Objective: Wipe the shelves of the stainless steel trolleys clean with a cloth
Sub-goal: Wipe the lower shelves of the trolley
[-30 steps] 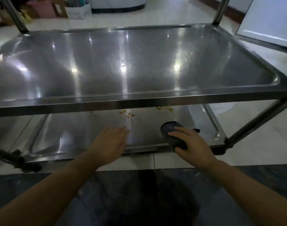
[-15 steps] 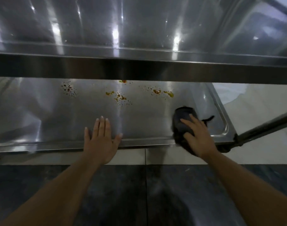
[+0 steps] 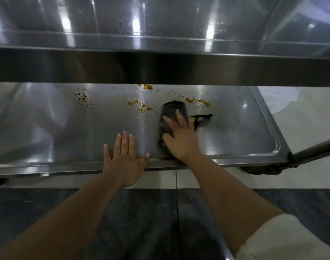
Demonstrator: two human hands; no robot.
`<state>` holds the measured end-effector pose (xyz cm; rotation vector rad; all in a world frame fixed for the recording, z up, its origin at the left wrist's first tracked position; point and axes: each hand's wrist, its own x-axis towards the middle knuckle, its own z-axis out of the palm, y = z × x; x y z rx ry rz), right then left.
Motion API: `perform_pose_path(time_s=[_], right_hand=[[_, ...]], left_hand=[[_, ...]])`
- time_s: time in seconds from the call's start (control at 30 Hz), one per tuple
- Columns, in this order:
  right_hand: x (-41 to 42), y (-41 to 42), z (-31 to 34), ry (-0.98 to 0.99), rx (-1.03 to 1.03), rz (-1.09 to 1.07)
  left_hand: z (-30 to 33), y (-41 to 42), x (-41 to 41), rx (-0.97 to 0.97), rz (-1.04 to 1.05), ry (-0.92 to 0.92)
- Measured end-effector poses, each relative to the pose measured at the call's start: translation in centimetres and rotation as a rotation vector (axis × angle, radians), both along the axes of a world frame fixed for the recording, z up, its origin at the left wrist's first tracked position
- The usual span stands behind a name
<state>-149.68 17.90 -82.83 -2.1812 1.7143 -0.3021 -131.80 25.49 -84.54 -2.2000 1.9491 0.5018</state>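
Since half a second ago your right hand [image 3: 181, 141] has pushed the dark cloth [image 3: 171, 117] further in from the front rim of the lower shelf [image 3: 66, 128] and leftward, toward the orange stains [image 3: 141, 106]. You press the cloth flat against the steel, fingers spread and mostly straight over its near half; its far edge shows beyond your fingertips, just short of the stain at the right [image 3: 198, 101]. A thin dark loop [image 3: 201, 118] trails from the cloth to the right of your hand. Your left hand [image 3: 124, 158] lies open just left of the cloth, palm down on the shelf's front rim, fingers straight and close together, thumb pointing toward your right hand without touching it. More orange spatter [image 3: 84, 98] sits well to the left. Above, the upper shelf [image 3: 160, 68] overhangs the work. At the right, the trolley's slanted leg [image 3: 314, 149] crosses the pale floor tiles [image 3: 301, 128].
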Motion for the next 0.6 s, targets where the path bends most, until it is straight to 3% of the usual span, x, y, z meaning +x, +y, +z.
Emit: perform_pose_path(time_s=[0.2,0.27,0.33,0.47,0.6], right_hand=[[-6.8,0.5,1.2,-0.046,-0.043,0.319],[-11.5,0.2,1.2,-0.072,-0.081,0.162],[-15.3,0.0,1.1,-0.087,-0.096,-0.129],[-14.4,0.1,0.7,-0.035,-0.021,-0.608],[-7.6,1.5,1.3,-0.027,0.068,-0.686]], left_hand=[[0.7,-0.1,0.5,0.089,-0.031,0.038],[1.0,-0.2,0.4,0.110,-0.039,0.050],[1.3,-0.2,0.3,0.122,-0.041,0.051],[2.0,-0.2,0.1,0.149,-0.036,0.065],[2.7,-0.2,0.0,0.167,-0.051,0.074]])
